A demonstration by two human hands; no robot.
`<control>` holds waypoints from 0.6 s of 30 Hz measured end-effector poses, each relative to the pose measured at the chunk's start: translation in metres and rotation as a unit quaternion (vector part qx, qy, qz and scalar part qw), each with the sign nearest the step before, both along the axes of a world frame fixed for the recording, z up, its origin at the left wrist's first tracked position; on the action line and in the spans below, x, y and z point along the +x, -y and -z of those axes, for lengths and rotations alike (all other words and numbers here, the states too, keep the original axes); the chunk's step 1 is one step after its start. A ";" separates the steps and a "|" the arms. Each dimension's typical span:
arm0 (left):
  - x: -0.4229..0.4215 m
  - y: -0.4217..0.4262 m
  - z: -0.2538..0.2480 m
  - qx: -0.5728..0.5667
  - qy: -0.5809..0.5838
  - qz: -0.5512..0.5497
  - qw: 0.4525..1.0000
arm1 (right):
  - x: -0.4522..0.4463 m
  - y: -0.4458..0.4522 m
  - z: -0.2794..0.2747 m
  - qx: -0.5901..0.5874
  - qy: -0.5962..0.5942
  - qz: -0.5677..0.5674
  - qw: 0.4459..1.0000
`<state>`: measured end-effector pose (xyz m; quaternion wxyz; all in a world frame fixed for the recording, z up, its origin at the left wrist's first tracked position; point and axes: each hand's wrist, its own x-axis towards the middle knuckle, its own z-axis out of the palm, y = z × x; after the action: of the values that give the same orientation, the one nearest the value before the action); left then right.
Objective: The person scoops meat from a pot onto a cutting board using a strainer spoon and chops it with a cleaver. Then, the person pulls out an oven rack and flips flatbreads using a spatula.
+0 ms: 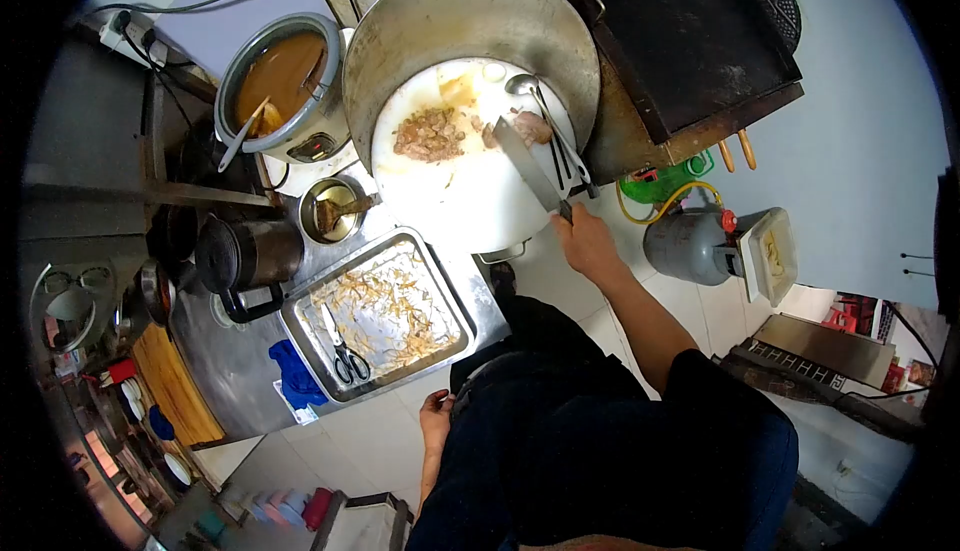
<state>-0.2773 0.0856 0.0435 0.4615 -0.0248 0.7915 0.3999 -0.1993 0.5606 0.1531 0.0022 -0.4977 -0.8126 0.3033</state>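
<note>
My right hand [585, 239] is wrapped round the handle of a cleaver [530, 168]. The blade lies over a white round board [480, 196], its tip beside a larger piece of meat [531, 128]. Chopped meat [430, 135] is heaped on the board's left part. A ladle [524, 85] and a dark slotted utensil [557, 158] rest at the board's right side. My left hand [437, 406] hangs low beside my body, away from the board, its fingers curled; whether it holds anything is too small to tell.
A large metal pot wall [470, 11] stands behind the board. Left are a cooker of brown sauce [285, 66], a small metal bowl [333, 211], a dark jug [245, 256] and a tray [455, 336] with scissors [345, 361]. A gas cylinder [685, 248] stands right.
</note>
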 end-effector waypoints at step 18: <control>-0.005 -0.008 -0.005 0.002 0.014 -0.029 0.999 | -0.002 -0.013 0.001 0.064 0.042 0.041 0.996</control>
<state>-0.2818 0.0935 0.0484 0.4609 -0.0518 0.7830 0.4145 -0.2018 0.5733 0.1523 0.0126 -0.5415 -0.8087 0.2295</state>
